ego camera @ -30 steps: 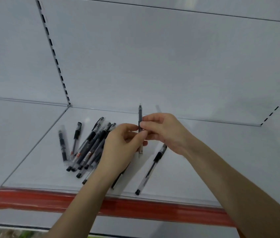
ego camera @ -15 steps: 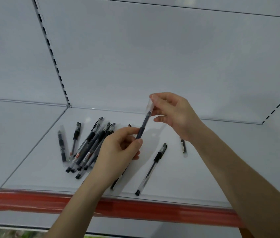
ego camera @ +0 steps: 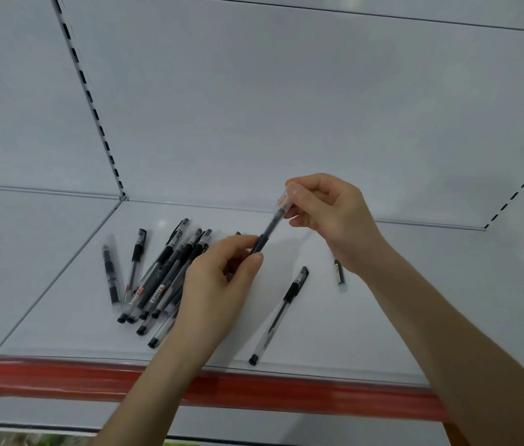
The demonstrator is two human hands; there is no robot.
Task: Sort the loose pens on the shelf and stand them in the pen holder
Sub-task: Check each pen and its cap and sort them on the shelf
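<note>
The pens (ego camera: pixel 170 272) are clear with black grips and caps. The shelf (ego camera: pixel 367 317) is pale grey-white, its front edge strip (ego camera: pixel 254 386) red, its back panel (ego camera: pixel 254 107) plain white.

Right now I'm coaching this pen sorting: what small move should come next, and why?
Probably lower the black-grip clear pen toward the white shelf. Both the left hand and right hand pinch it in the air, and no pen holder is in view to receive it.
</note>
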